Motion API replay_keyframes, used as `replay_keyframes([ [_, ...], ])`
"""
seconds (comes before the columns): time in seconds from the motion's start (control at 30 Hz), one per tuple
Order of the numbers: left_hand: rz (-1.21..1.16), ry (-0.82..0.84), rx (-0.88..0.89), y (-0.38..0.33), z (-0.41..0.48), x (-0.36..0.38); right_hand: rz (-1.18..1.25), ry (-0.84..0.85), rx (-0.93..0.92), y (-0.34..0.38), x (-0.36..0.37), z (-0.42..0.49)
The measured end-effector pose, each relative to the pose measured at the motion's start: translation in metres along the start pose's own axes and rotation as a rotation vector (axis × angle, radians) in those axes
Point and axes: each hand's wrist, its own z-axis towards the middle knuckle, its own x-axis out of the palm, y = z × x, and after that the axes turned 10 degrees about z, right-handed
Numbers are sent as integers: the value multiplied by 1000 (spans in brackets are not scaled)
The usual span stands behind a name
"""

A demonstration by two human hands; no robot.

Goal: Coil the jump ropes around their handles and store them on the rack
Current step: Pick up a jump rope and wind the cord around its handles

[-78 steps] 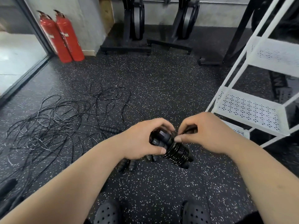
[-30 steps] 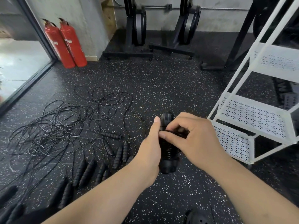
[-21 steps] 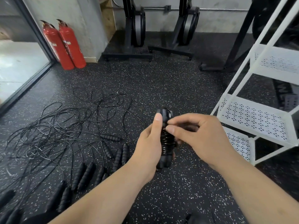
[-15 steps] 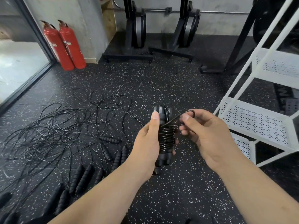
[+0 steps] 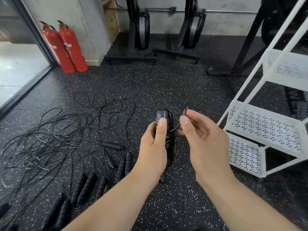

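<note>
- A glass door (image 5: 20, 67) closes the far left edge, and a bright, pale floor shows behind it.
- Two red fire extinguishers (image 5: 65, 47) stand side by side against the grey wall, just beside the door frame.
- Many thin black cords (image 5: 50, 139) lie in a loose tangle on the dark speckled floor (image 5: 166, 87), spread over its left half.
- Several black ribbed handles (image 5: 86, 185) lie on the floor at the near edge of the tangle. Most of them lie next to each other, pointing away from the person.
- At the back wall, two black exercise machines (image 5: 141, 29) stand upright on flat bases.
- The left hand (image 5: 153, 147) grips the jump rope (image 5: 170, 140) in the air in front of the person. The thumb lies straight along it, with its tip just under the grey cap at the top, and the fingers curl behind it.
- The jump rope stands nearly upright. Its cord is wound in tight turns around the two handles, which are held together.
- The right hand (image 5: 203, 139) pinches the free end of the cord (image 5: 185, 111) between thumb and forefinger, just to the right of the bundle. A short piece of cord runs from the coil to these fingers.
- The white metal rack (image 5: 266, 124) stands at the right with its perforated shelves. The jump rope is near it but apart from it.
</note>
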Motion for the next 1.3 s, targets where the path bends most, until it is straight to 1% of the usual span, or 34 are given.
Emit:
replay_keyframes([
  [0.1,18,1,47,0,-1,0,-101,49,-12,1,-1,4],
  [0.23,35,-20,61,4,2,-4,-211,111,-67,3,-4,2],
  [0.3,31,-39,64,4,4,-7,-274,129,-62,3,-5,2],
  [0.4,55,-64,91,1,7,-10,-400,207,-54,1,-6,2],
  [0.57,96,-58,128,2,10,-13,-453,245,-106,2,-6,2],
  [0.7,186,-49,162,4,9,-16,-487,262,-55,5,-7,5],
  [0.77,226,-43,169,6,9,-17,-456,265,-1,6,-6,7],
  [0.87,249,-24,162,7,10,-18,-348,253,113,10,-4,11],
  [1.07,264,71,151,7,12,-22,-51,203,476,12,-5,19],
  [1.13,256,92,156,6,13,-24,27,193,566,13,-6,22],
  [1.23,215,118,146,4,12,-23,59,213,614,16,-8,27],
  [1.3,181,112,121,4,11,-21,4,241,563,18,-9,27],
])
